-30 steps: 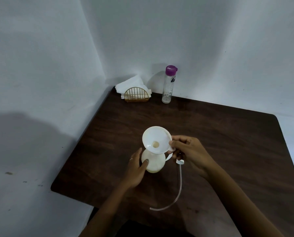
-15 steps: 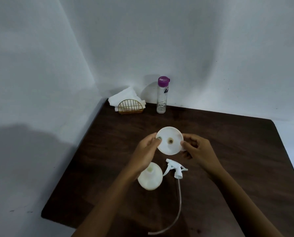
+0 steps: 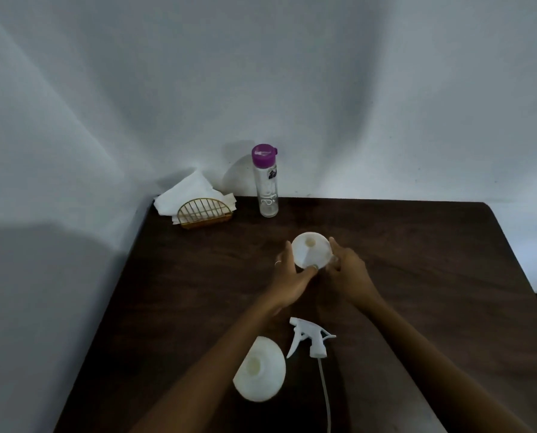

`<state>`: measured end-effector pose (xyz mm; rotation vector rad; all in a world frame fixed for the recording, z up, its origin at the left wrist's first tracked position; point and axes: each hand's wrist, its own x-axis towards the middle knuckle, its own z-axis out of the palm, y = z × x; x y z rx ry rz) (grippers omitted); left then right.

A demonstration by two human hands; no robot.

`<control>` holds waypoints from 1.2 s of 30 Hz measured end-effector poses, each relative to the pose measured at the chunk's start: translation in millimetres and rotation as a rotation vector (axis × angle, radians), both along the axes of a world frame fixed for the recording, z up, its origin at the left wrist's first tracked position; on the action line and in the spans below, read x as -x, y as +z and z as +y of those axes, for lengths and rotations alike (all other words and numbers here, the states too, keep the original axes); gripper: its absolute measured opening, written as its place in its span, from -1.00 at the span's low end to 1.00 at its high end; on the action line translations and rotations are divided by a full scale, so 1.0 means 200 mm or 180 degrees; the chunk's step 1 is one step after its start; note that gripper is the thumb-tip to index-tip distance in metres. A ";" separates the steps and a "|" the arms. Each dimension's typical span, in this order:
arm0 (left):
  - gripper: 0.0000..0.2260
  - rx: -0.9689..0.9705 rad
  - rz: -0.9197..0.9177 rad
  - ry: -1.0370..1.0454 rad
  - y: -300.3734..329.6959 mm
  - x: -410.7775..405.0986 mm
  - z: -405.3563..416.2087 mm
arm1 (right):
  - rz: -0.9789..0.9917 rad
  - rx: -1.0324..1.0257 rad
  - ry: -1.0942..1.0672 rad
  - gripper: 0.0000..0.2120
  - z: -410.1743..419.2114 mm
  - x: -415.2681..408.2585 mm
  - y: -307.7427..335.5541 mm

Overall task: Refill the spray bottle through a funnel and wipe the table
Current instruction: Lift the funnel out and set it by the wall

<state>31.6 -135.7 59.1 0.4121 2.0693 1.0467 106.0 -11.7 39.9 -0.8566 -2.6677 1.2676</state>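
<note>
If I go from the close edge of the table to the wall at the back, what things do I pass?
Round white spray bottle body with open neck → white trigger sprayer head with clear tube → white plastic funnel held by both hands → gold wire napkin holder → clear bottle with purple cap.

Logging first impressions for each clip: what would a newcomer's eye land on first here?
Most likely the white funnel at the middle of the dark table, held between the left hand and right hand. Next, nearer the camera, the open spray bottle with its detached trigger head lying beside it. The purple-capped bottle stands out by the far wall, right of the napkin holder.
</note>
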 end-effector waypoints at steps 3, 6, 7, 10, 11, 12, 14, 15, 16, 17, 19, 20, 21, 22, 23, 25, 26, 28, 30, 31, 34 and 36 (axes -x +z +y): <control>-0.26 0.0088 -0.0021 -0.0033 -0.10 0.10 0.10 | -0.0110 0.0083 0.0089 -0.38 0.07 0.10 -0.08; -0.24 0.0121 0.0024 -0.0031 -0.18 0.20 0.18 | -0.0210 0.0184 0.0097 -0.28 0.15 0.22 -0.15; -0.23 0.0142 0.0060 -0.0028 -0.21 0.23 0.21 | -0.0216 0.0210 0.0094 -0.26 0.17 0.25 -0.18; -0.21 0.0217 0.0124 -0.0035 -0.26 0.31 0.28 | -0.0200 0.0352 0.0037 -0.21 0.22 0.35 -0.21; -0.20 0.0249 0.0146 -0.0026 -0.28 0.33 0.31 | -0.0202 0.0381 0.0026 -0.20 0.23 0.39 -0.21; -0.20 0.0257 0.0173 -0.0015 -0.29 0.35 0.33 | -0.0223 0.0398 0.0020 -0.20 0.25 0.42 -0.21; -0.20 0.0233 0.0233 0.0001 -0.31 0.40 0.37 | -0.0268 0.0415 0.0011 -0.19 0.27 0.47 -0.22; -0.20 0.0232 0.0252 0.0008 -0.31 0.42 0.38 | -0.0284 0.0428 0.0008 -0.19 0.29 0.49 -0.23; -0.20 0.0229 0.0268 0.0020 -0.31 0.44 0.40 | -0.0293 0.0434 -0.0001 -0.19 0.30 0.51 -0.23; -0.20 0.0214 0.0286 0.0029 -0.31 0.45 0.41 | -0.0283 0.0443 -0.0001 -0.19 0.31 0.53 -0.23; -0.20 0.0195 0.0290 0.0032 -0.32 0.46 0.41 | -0.0300 0.0492 -0.0023 -0.19 0.32 0.53 -0.25; -0.20 0.0193 0.0292 0.0032 -0.32 0.46 0.41 | -0.0327 0.0527 -0.0062 -0.18 0.33 0.53 -0.25; -0.21 0.0202 0.0292 0.0031 -0.32 0.45 0.40 | -0.0339 0.0566 -0.0100 -0.17 0.33 0.52 -0.26; -0.22 0.0212 0.0295 0.0043 -0.32 0.45 0.38 | -0.0351 0.0586 -0.0149 -0.18 0.32 0.50 -0.25; -0.23 0.0214 0.0282 0.0076 -0.31 0.44 0.36 | -0.0351 0.0588 -0.0217 -0.19 0.32 0.48 -0.26; -0.26 0.0126 0.0227 0.0174 -0.27 0.42 0.30 | -0.0313 0.0507 -0.0360 -0.24 0.32 0.41 -0.27; -0.28 0.0063 0.0203 0.0224 -0.25 0.41 0.26 | -0.0302 0.0430 -0.0397 -0.28 0.31 0.38 -0.26; -0.37 -0.0133 0.0185 0.0327 -0.17 0.36 0.16 | -0.0321 0.0264 -0.0406 -0.39 0.29 0.29 -0.24; -0.49 -0.0363 0.0236 0.0384 -0.08 0.31 0.03 | -0.0423 0.0332 -0.0458 -0.49 0.24 0.18 -0.23; -0.55 -0.0446 0.0282 0.0406 -0.04 0.27 -0.04 | -0.0459 0.0390 -0.0495 -0.53 0.21 0.12 -0.23; -0.65 -0.0604 0.0303 0.0585 0.05 0.16 -0.27 | -0.0519 0.0595 -0.0765 -0.60 0.11 -0.06 -0.23; -0.70 -0.0550 0.0297 0.0710 0.09 0.08 -0.43 | -0.0572 0.0688 -0.0853 -0.64 0.04 -0.17 -0.25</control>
